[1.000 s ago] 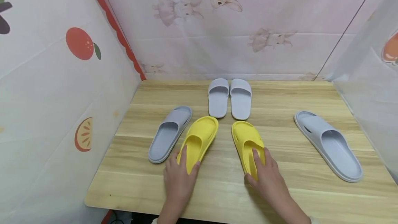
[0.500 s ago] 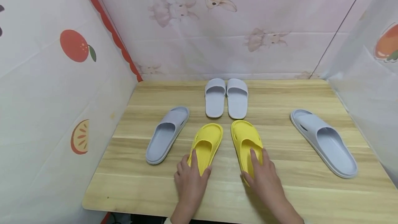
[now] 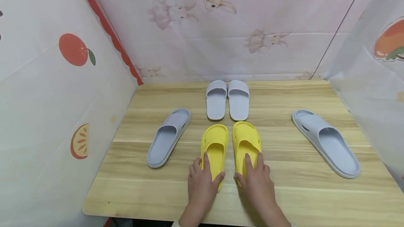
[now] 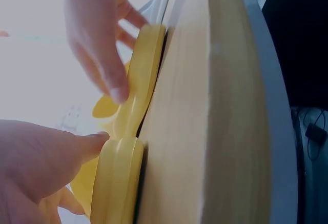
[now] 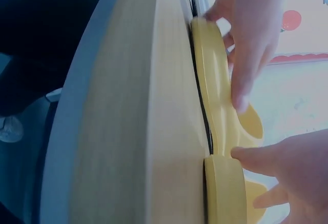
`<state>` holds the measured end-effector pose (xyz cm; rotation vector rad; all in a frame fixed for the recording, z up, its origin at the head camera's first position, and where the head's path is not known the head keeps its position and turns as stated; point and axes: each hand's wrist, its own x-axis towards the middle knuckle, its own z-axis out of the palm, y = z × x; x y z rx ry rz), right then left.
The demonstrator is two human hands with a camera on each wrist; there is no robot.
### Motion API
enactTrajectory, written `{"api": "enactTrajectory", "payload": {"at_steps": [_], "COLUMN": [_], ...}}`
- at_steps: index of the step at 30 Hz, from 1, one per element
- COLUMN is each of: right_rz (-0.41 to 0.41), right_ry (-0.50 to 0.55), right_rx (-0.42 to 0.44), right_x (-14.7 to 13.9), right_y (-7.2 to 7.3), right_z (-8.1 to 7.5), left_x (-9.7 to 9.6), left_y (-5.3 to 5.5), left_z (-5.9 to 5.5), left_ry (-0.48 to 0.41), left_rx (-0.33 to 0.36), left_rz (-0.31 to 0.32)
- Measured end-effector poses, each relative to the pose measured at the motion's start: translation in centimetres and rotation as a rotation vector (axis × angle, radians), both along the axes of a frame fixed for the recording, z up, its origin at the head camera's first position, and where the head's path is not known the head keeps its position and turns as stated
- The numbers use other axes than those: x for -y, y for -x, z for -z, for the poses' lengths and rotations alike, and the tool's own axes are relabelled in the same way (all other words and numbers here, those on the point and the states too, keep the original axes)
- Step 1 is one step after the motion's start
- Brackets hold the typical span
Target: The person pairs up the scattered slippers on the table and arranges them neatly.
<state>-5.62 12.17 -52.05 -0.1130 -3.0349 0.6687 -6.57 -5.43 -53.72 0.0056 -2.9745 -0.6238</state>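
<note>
Two yellow slippers lie side by side at the middle front of the table, toes pointing away from me. My left hand (image 3: pixel 202 186) grips the left yellow slipper (image 3: pixel 215 136) near its heel, thumb on the inner edge and the other fingers across to the outer side. At the right yellow slipper (image 3: pixel 246 132), my right hand (image 3: pixel 257 183) grips the rear part in the same way, its index finger over the foot opening. In the left wrist view, the heel of a yellow slipper (image 4: pixel 115 183) rests low over the tabletop. Both heels are partly hidden by the hands in the head view.
A small pair of pale grey slippers (image 3: pixel 238 106) stands together just beyond the yellow ones. One larger grey slipper (image 3: pixel 162 144) lies slanted on the left, another (image 3: pixel 336 150) on the right. The wooden table (image 3: pixel 126 192) meets patterned cloth walls (image 3: pixel 176 52).
The left hand has moved the left yellow slipper rightward and turned it straighter. The right hand has turned the right one straighter too. The gap between them has narrowed; the grey slippers stay put.
</note>
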Motion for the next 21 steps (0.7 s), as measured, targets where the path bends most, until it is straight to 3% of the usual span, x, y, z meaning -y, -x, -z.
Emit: {"api": "enactTrajectory", "payload": {"at_steps": [9,14,18,21], "right_rz": [-0.004,-0.020,-0.020,-0.006], "right_ry": [-0.007,0.006,0.065,0.082], "right_rx": [-0.035,0.032,0.091,0.047], "right_x": [1.3,1.0,0.1,-0.9], "right_y": [-0.6,-0.8,-0.6,0.1], "right_z": [0.3,-0.2,-1.8,-3.4], "left_x": [-1.5,-1.2,-0.6,-0.5], "left_y": [-0.3,-0.3,0.1,1.0], "left_z": [0.4,0.2,-0.9,-2.6], "left_ry": [-0.058,-0.041,0.004,0.036], "left_rx": [-0.012,0.000,-0.037,-0.104], "left_rz": [0.072,0.087,0.114,0.145]}}
